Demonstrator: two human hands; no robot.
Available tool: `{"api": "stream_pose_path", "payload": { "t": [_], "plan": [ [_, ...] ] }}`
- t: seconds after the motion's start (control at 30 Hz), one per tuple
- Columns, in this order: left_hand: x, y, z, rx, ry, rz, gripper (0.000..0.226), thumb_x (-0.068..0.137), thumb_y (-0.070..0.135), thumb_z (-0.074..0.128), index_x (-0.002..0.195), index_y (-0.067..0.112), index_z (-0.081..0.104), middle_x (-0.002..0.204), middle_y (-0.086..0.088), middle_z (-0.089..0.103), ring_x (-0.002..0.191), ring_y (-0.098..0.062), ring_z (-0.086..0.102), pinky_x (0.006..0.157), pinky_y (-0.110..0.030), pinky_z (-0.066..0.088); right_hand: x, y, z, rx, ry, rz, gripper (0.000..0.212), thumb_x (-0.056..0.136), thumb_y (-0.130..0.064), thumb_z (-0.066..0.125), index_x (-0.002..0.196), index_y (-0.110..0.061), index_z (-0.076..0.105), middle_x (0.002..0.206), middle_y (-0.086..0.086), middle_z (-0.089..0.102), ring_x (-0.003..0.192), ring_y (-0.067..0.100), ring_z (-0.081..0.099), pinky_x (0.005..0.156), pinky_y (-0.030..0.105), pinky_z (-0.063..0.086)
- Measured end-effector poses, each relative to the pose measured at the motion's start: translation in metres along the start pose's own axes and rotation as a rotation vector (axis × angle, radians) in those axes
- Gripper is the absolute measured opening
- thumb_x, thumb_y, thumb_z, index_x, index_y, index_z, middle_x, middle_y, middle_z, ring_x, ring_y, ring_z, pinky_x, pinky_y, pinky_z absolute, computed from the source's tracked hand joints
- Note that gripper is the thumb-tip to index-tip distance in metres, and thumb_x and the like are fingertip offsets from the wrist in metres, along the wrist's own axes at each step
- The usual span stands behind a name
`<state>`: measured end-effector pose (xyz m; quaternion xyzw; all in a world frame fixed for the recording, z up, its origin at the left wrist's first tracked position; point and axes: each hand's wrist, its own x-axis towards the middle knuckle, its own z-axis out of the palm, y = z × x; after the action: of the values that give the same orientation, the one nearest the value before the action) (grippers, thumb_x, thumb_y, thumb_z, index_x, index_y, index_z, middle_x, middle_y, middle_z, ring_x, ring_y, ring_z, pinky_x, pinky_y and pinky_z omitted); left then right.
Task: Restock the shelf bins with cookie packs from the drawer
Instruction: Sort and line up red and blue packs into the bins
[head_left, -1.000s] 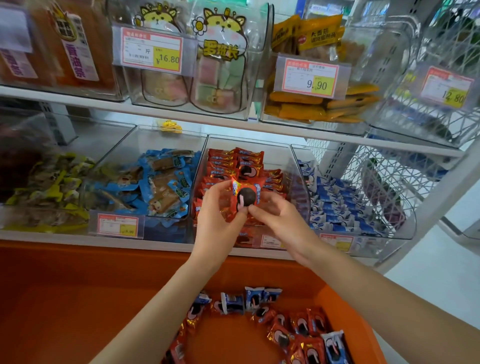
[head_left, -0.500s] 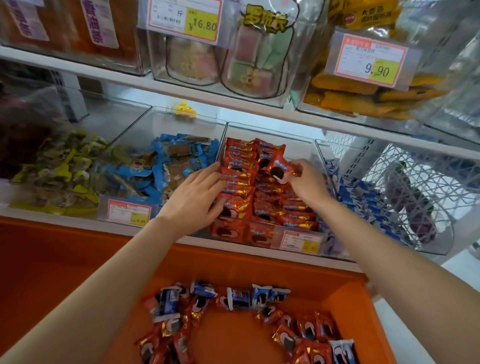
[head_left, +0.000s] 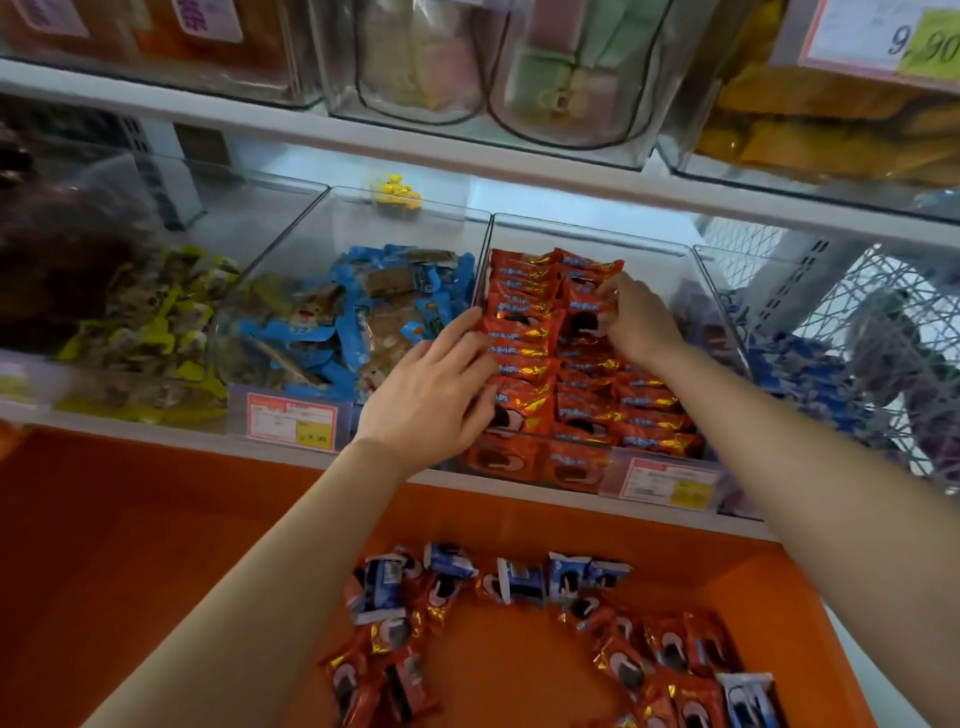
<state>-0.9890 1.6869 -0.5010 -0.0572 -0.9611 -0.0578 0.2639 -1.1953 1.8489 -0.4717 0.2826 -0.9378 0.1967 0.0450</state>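
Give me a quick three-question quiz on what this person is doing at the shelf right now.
1. True or false: the right hand pinches a red cookie pack inside the clear bin.
2. What is the left hand doing? A) holding a blue pack; B) resting on the red packs in the bin; C) reaching into the drawer.
3. Fill in: the drawer under the shelf, with loose packs lying in it, is coloured ____.

Key: 1 true; 2 B; 3 orange.
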Motion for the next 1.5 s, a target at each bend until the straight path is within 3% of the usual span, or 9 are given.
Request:
{"api": "stream_pose_path", "payload": {
  "t": [0.27,0.47,0.8,0.93,1.0,1.13,1.2,1.4,1.5],
  "plan": [
    [0.000,-0.001,0.004,0.028,0.022,-0.005,0.035,0.094,0.031,0.038,0.104,0.011,0.065,0.117,-0.006,0.061,0.135,-0.025,0.037,0.092,-0.040,0.048,-0.001,0.004,-0.004,-0.282,0.144,-0.153,0.032,0.092,-0.017,0.057,0.124,-0.014,0.057,0.127,0.015,0.049,0.122,0.032,0.039,0.100,0.041,0.029],
    [0.000,-0.001,0.006,0.041,0.034,-0.005,0.035,0.095,0.032,0.037,0.104,0.011,0.064,0.117,-0.006,0.060,0.135,-0.025,0.036,0.091,-0.041,0.048,-0.014,-0.004,-0.004,-0.325,0.099,-0.238,0.038,0.091,-0.011,0.056,0.128,-0.011,0.051,0.129,0.014,0.047,0.114,0.031,0.048,0.083,0.040,0.045],
    [0.000,0.002,0.004,0.093,0.016,-0.016,0.035,0.096,0.033,0.033,0.108,0.014,0.060,0.118,-0.007,0.057,0.137,-0.024,0.031,0.090,-0.042,0.050,-0.053,-0.016,-0.002,-0.113,-0.047,-0.126,0.049,0.098,-0.023,0.049,0.143,-0.013,0.035,0.143,0.011,0.036,0.118,0.030,0.052,0.091,0.041,0.048],
    [0.001,0.007,-0.001,0.154,-0.008,-0.040,0.037,0.095,0.034,0.030,0.111,0.017,0.059,0.121,-0.005,0.057,0.137,-0.022,0.030,0.085,-0.040,0.052,-0.098,-0.018,-0.009,0.045,0.015,-0.148,0.055,0.098,-0.025,0.049,0.146,-0.015,0.025,0.146,0.009,0.039,0.095,0.026,0.064,0.076,0.039,0.054],
    [0.001,0.009,-0.005,0.222,-0.033,-0.050,0.039,0.095,0.034,0.029,0.111,0.017,0.060,0.122,-0.005,0.058,0.136,-0.024,0.034,0.086,-0.043,0.051,-0.127,-0.012,-0.011,0.034,0.011,-0.166,0.050,0.100,-0.030,0.043,0.146,-0.016,0.027,0.148,0.007,0.038,0.097,0.023,0.065,0.072,0.035,0.052],
    [0.002,0.023,-0.011,0.379,-0.067,-0.038,0.030,0.086,0.024,0.060,0.112,0.010,0.063,0.121,-0.013,0.061,0.132,-0.032,0.044,0.101,-0.056,0.039,-0.175,0.006,-0.017,-0.044,-0.036,-0.248,0.044,0.102,-0.034,0.030,0.143,-0.017,0.035,0.143,0.001,0.042,0.124,0.016,0.049,0.095,0.028,0.042],
    [0.000,0.036,-0.012,0.410,-0.072,-0.027,0.041,0.071,0.014,0.076,0.110,0.007,0.064,0.118,-0.016,0.063,0.126,-0.035,0.050,0.104,-0.055,0.035,-0.187,0.019,-0.018,-0.112,-0.037,-0.282,0.045,0.102,-0.032,0.032,0.143,-0.016,0.037,0.143,0.000,0.043,0.131,0.016,0.041,0.106,0.027,0.032],
    [-0.027,0.075,-0.001,0.255,-0.006,0.124,0.041,0.068,0.011,0.080,0.107,0.008,0.068,0.110,-0.011,0.066,0.109,-0.030,0.061,0.096,-0.044,0.047,-0.211,0.048,-0.015,-0.275,0.071,-0.370,0.048,0.094,-0.014,0.058,0.139,-0.006,0.044,0.140,0.012,0.049,0.130,0.027,0.047,0.111,0.041,0.024],
    [-0.043,0.091,0.004,0.152,-0.011,0.158,0.038,0.065,0.007,0.079,0.102,0.010,0.070,0.109,-0.010,0.067,0.104,-0.027,0.064,0.090,-0.039,0.051,-0.225,0.053,-0.017,-0.228,0.099,-0.370,0.055,0.086,-0.005,0.065,0.138,-0.007,0.047,0.144,0.011,0.045,0.135,0.025,0.038,0.111,0.043,0.021]
  ]
}}
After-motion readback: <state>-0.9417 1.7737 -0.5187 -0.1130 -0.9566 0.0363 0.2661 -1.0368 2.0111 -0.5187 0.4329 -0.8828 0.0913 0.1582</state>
